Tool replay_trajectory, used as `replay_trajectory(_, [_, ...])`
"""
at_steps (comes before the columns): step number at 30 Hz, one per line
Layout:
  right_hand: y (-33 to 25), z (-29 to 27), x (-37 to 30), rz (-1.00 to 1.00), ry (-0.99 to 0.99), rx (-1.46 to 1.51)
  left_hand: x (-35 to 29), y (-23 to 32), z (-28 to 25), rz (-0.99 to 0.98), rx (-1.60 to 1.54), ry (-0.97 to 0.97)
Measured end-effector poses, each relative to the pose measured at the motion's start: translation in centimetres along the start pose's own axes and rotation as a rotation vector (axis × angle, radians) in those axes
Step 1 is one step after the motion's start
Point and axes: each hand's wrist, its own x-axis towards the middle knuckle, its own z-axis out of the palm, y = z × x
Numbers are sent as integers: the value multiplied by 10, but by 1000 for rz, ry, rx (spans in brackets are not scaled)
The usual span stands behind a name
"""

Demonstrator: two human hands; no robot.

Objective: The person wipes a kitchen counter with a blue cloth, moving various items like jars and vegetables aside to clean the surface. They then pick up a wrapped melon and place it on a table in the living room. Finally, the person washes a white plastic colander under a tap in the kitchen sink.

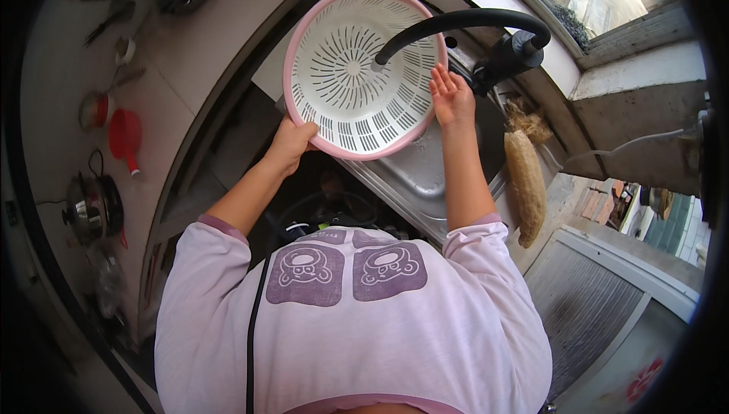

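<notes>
A white slotted colander sits inside a pink-rimmed basin, held over the metal sink. My left hand grips the basin's near left rim, thumb on top and fingers hidden beneath. On the other side, my right hand is raised, palm up and fingers stretched out, close to the right rim; it holds nothing. Above the colander arches a black faucet, its spout ending over the slotted inside. Whether water flows from it I cannot tell. Nothing shows inside the colander.
A dried luffa lies right of the sink beside a window. On the left counter stand a red dipper, a lidded pot and a jar with a red band. Several utensils lie farther back.
</notes>
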Motion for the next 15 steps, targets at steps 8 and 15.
replay_trajectory(8, [-10,-9,5,98,-388,502,11,-8,1,196,28,90])
replay_trajectory(15, [2,-18,-13,60,-252,-6,9,-4,-8,551,201,166])
